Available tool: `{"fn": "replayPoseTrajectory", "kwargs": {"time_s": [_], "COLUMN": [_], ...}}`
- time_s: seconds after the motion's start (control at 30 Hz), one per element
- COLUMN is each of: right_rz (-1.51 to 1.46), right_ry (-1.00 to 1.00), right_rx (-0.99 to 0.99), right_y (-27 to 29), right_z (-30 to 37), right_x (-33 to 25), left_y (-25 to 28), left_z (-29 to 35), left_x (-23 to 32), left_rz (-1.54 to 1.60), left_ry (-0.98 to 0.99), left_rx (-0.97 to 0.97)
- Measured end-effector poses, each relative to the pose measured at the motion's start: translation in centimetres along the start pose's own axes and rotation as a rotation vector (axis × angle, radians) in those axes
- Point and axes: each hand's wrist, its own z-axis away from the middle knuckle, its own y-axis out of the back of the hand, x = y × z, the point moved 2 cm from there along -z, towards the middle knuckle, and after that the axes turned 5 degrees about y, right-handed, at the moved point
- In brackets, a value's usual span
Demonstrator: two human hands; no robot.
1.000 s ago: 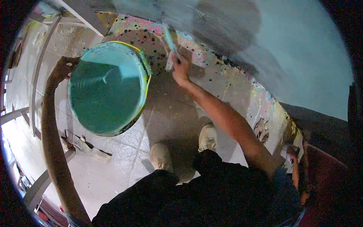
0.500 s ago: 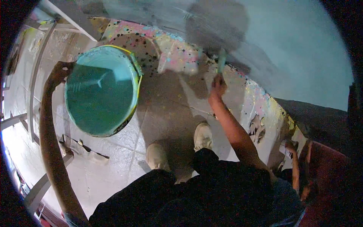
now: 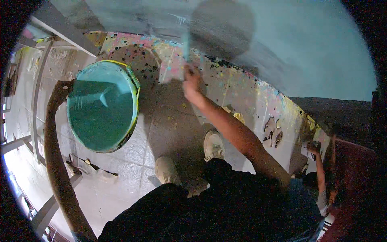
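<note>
At the left, my left hand (image 3: 64,89) is closed on the far-left rim of a large round bucket (image 3: 132,115). Teal paint (image 3: 100,125) fills much of the bucket, and a yellow-edged rim runs along its right side. My right hand (image 3: 192,80) is closed around a paintbrush (image 3: 186,46), its arm stretched forward and to the left. Teal colour shows on the blurred brush, which points up at the foot of the painted wall (image 3: 298,44). The handle is mostly hidden in my fingers.
Pale metal bars (image 3: 38,88) stand along the left. Paint splatters (image 3: 169,66) cover the floor edge by the wall. Torn scraps (image 3: 273,131) lie at the right. Another person's hand (image 3: 313,148) holds a white object at the far right. My shoes (image 3: 213,145) are below.
My right hand has swept left along the wall's foot with the paintbrush. My left hand keeps its hold on the bucket, which sits slightly lower in view. The other person's arm has shifted.
</note>
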Motion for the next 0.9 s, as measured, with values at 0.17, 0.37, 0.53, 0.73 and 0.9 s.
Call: {"fn": "replayPoseTrajectory", "kwargs": {"time_s": [0.17, 0.37, 0.53, 0.73, 0.9], "right_rz": [0.173, -0.075, -0.127, -0.258, -0.166], "right_ry": [-0.015, 0.043, -0.121, -0.143, -0.124], "right_rx": [-0.215, -0.015, 0.336, 0.61, 0.382], "right_y": [-5.2, 2.6, 16.6, 22.1, 14.0], "right_z": [-1.0, -3.5, -0.6, -0.8, -1.1], "right_x": [-2.4, -3.0, -1.0, -1.3, -1.5], "left_y": [-0.5, -0.4, -0.2, -0.1, 0.1], "left_z": [0.2, -0.9, 0.3, -0.1, 0.4], "left_x": [0.3, -1.0, -0.6, -0.5, -0.3], "left_rz": [0.042, -0.036, 0.008, -0.012, 0.061], "left_ry": [-0.048, -0.065, -0.177, -0.075, -0.047], "left_rx": [0.109, 0.072, 0.115, 0.028, 0.041]}}
